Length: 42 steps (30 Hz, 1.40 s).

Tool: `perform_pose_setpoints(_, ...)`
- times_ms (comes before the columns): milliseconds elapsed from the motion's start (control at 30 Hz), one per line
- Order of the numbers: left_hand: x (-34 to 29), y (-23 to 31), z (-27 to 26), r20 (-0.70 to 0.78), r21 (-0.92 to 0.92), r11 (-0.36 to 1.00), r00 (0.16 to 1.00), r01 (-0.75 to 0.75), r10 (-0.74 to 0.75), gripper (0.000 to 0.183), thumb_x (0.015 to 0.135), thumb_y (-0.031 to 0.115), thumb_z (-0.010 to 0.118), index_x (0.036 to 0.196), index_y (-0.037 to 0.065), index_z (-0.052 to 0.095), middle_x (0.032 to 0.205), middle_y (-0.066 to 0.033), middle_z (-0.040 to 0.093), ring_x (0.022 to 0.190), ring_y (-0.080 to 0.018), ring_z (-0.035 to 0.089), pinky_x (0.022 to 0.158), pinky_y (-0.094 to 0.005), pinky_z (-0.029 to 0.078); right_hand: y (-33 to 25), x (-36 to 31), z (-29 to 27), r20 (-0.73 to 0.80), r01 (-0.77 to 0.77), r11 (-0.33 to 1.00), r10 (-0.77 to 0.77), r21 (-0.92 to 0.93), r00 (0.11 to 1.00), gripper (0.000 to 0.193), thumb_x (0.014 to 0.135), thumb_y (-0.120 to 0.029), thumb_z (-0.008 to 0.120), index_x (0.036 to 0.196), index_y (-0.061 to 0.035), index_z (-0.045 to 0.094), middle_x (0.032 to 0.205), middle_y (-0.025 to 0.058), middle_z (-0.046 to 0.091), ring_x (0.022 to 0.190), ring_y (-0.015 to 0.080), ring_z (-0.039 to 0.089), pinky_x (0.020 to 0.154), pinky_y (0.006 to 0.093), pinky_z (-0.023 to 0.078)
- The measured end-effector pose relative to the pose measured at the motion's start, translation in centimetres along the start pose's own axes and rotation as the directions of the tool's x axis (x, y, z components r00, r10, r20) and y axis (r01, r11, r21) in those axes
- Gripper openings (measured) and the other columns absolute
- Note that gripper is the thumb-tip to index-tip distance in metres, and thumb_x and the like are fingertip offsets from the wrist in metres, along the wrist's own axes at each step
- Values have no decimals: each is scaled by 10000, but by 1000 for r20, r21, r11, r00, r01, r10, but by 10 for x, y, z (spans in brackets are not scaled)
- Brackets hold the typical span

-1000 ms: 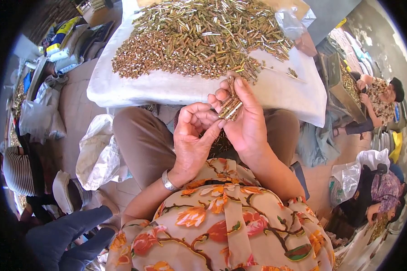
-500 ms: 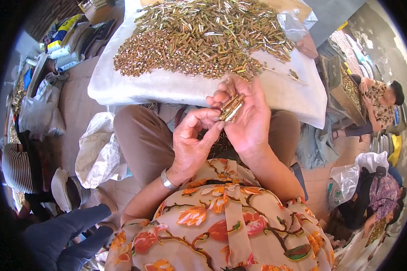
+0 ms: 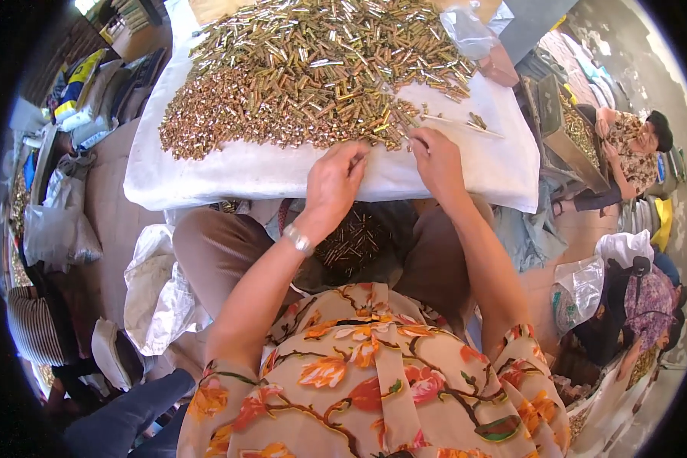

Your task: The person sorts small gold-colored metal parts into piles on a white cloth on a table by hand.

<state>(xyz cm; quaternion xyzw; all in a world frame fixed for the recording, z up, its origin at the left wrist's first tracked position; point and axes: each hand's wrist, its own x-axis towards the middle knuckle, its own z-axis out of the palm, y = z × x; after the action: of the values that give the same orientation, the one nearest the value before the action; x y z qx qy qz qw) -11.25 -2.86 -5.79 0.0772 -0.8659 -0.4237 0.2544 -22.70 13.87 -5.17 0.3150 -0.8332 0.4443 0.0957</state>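
A large heap of slim gold-coloured metal pieces [image 3: 320, 53] covers the far part of the white-covered table [image 3: 229, 179]; shorter coppery pieces [image 3: 221, 114] lie at its left. My left hand [image 3: 333, 183] is at the heap's near edge, thumb and fingers drawn together. To its right, my right hand [image 3: 440, 164] has its fingertips pinched at the heap's near right edge. What either hand holds, if anything, is too small or hidden to make out. Between my knees, a dark bowl-like container [image 3: 382, 267] holds several slim metal pieces.
A thin white stick [image 3: 466, 126] lies right of the heap, near a clear plastic bag [image 3: 466, 30] and a reddish block [image 3: 499, 66]. White sacking [image 3: 160, 290] lies by my left knee. A person [image 3: 633, 153] sits at the right beside a wooden tray [image 3: 565, 130] of metal pieces.
Both hands have moved forward from above my lap to the heap's edge and apart. The bunch of gold-coloured pieces no longer shows in them. The container between my knees is now more visible.
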Motion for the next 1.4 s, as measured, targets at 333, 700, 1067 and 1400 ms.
perform_pose_setpoints(333, 35, -5, 33, 81, 352, 921, 986, -166, 146, 105, 771, 88, 643, 854, 53, 588, 811, -119, 581, 804, -303, 607, 704, -411, 497, 22, 28, 1, 198, 121, 861, -24, -495, 980, 142, 724, -60, 586, 854, -12, 619, 835, 164, 623, 793, 335, 612, 707, 416, 507)
perform_pose_setpoints(700, -36, 30, -31, 288, -610, 674, 909, 417, -302, 121, 897, 30, 585, 1005, -14, 615, 935, -90, 655, 843, -184, 660, 757, -276, 537, -79, -46, -32, 336, -414, 695, 256, 588, 907, 218, 857, -52, 639, 1056, -7, 562, 834, 6, 606, 749, 52, 558, 675, 197, 454)
perform_pose_setpoints(1067, -83, 69, -76, 262, -845, 392, 921, 364, -289, 176, 924, 40, 562, 1083, -31, 586, 1014, -90, 656, 914, -145, 647, 836, -273, 531, -131, -89, -21, 156, -156, 758, 73, 633, 985, 167, 867, -12, 634, 1022, 13, 577, 976, 81, 666, 877, 103, 617, 789, 235, 495)
perform_pose_setpoints(1400, -88, 76, -81, 209, -837, 447, 939, 316, -274, 172, 915, 25, 574, 1079, -26, 586, 981, -82, 662, 895, -127, 644, 822, -258, 532, -135, -89, -18, 89, -52, 804, -1, 593, 996, 151, 851, 1, 646, 994, 8, 599, 984, 95, 681, 904, 138, 646, 802, 250, 504)
